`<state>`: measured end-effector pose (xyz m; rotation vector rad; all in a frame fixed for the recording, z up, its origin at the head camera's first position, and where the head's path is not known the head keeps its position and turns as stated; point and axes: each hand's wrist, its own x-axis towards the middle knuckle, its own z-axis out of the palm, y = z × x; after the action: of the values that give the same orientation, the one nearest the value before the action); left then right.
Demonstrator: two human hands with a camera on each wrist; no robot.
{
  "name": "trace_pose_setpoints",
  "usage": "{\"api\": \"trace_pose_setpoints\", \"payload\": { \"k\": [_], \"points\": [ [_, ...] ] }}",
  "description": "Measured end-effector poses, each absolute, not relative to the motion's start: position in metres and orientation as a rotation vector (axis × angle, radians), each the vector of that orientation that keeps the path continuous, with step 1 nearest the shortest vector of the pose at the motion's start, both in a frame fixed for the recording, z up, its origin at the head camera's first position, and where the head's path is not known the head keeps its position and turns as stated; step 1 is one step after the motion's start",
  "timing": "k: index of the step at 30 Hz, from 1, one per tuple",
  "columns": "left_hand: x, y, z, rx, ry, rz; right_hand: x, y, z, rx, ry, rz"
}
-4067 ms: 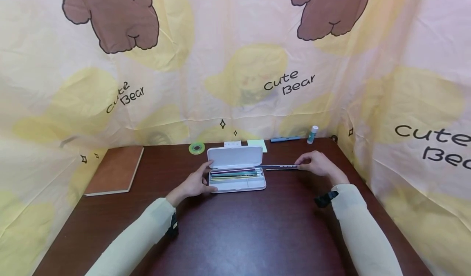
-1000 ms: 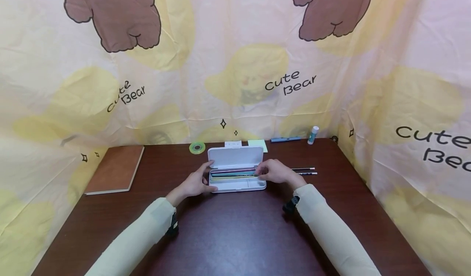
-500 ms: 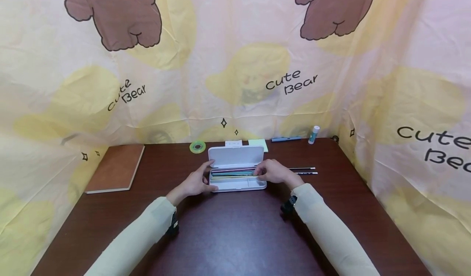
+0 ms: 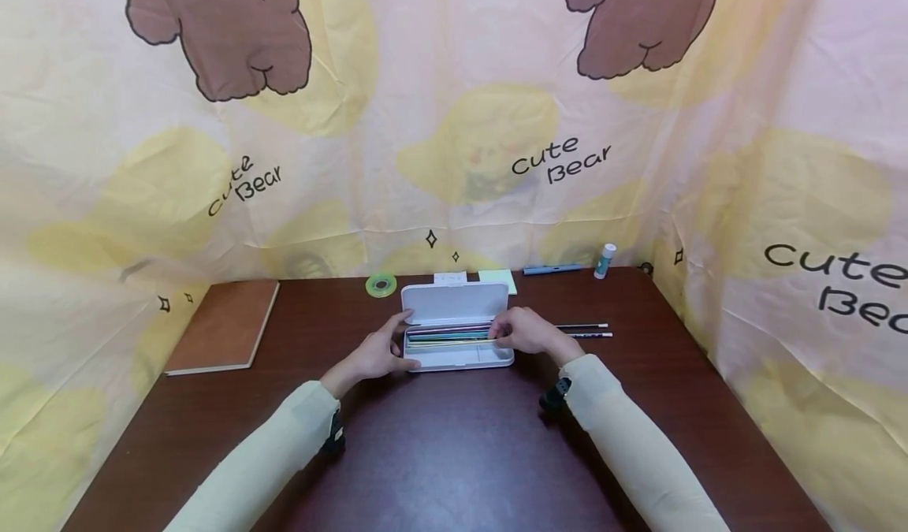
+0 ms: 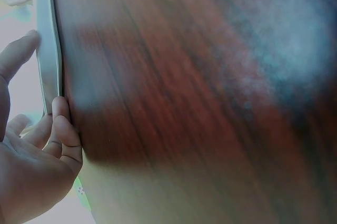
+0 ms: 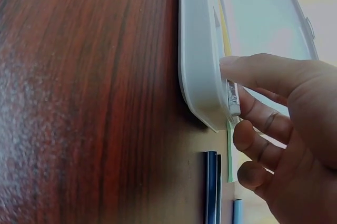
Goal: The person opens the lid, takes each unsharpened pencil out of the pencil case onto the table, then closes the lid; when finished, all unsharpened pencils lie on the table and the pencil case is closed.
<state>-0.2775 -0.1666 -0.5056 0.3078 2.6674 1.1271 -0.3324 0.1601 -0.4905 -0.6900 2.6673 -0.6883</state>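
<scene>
A white pencil case lies with its lid raised, several pencils side by side inside. My left hand grips the case's left end, its thumb at the front corner and the other fingers farther back. At the right end, my right hand pinches a pencil near its eraser between thumb and fingers; the right wrist view shows this eraser end close over the case's rim. Beyond that hand lie a black pencil and a patterned pencil, partly hidden by it.
Behind the case are a green tape roll, a white block, pale sticky notes, a blue pen and an upright glue stick. A brown notebook lies left. Printed curtains surround the table.
Earlier the right hand held a dark pencil right of the case; now two pencils lie there and that hand is at the case's right end. The left hand stays put.
</scene>
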Motion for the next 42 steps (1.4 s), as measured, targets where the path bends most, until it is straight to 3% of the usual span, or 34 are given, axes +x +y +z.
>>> {"api": "trace_pose_setpoints", "payload": {
  "k": [20, 42],
  "points": [
    [-0.278, -0.166, -0.507, 0.314, 2.668, 1.136, -0.333, 0.184, -0.479, -0.769, 2.725, -0.744],
    [-0.276, -0.166, -0.506, 0.312, 2.667, 1.131, -0.331, 0.261, -0.461, -0.602, 2.840, -0.770]
  ]
}}
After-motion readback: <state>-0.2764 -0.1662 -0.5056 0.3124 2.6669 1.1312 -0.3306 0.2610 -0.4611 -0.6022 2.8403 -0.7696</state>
